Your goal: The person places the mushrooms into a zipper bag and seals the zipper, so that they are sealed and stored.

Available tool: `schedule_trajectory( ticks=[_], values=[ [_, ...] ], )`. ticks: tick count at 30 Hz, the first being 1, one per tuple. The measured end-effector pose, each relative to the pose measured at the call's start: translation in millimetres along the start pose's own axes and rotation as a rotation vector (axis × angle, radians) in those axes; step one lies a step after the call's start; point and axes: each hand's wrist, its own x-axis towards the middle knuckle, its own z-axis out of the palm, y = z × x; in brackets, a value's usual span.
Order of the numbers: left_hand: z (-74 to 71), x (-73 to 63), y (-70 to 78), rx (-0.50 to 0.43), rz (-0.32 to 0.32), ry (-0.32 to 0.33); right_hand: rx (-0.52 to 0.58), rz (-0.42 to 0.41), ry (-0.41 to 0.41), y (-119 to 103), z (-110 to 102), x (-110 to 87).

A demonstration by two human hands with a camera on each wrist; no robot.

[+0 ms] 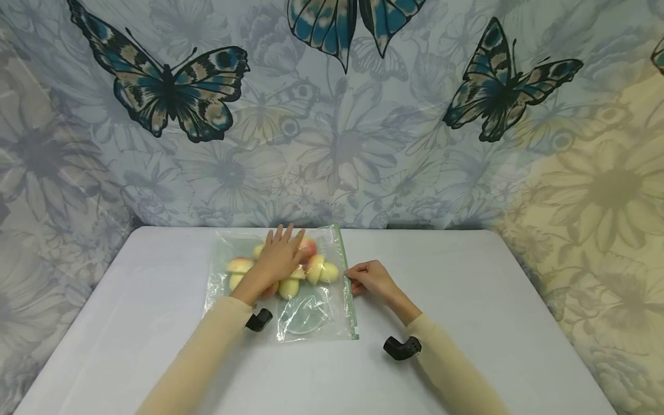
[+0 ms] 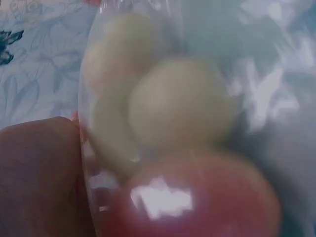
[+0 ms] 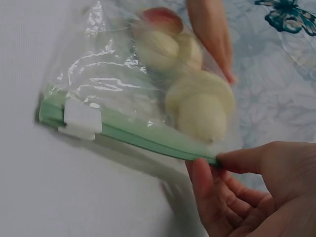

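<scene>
A clear zip bag (image 1: pixel 306 314) lies on the white table, holding several mushroom-shaped pieces (image 1: pixel 289 288) with red-and-yellow caps and pale stems. My left hand (image 1: pixel 280 256) rests on top of the bag over these pieces, its fingers spread and straight. At the bag's right side, my right hand (image 1: pixel 374 278) pinches the green zip strip (image 3: pixel 148 147) between thumb and fingers, near one end in the right wrist view. A white slider (image 3: pixel 82 118) sits toward the strip's other end. Close up in the left wrist view, a red cap (image 2: pixel 197 197) shows blurred through the plastic.
The white table (image 1: pixel 430 265) runs back to a fabric backdrop (image 1: pixel 332 173) printed with butterflies and flowers. Black wrist devices (image 1: pixel 402 348) are worn on both forearms, over cream sleeves (image 1: pixel 456 372).
</scene>
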Motion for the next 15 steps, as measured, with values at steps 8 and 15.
schedule_trajectory(
  ticks=[8,15],
  values=[
    [-7.7,-33.8,-43.2,-0.055,-0.012,0.106,-0.051,0.019,0.024,12.4,-35.7,-14.2],
    [-10.8,-41.5,-52.0,-0.06,-0.006,0.134,-0.074,0.019,0.037,19.3,-52.9,-24.1]
  ],
)
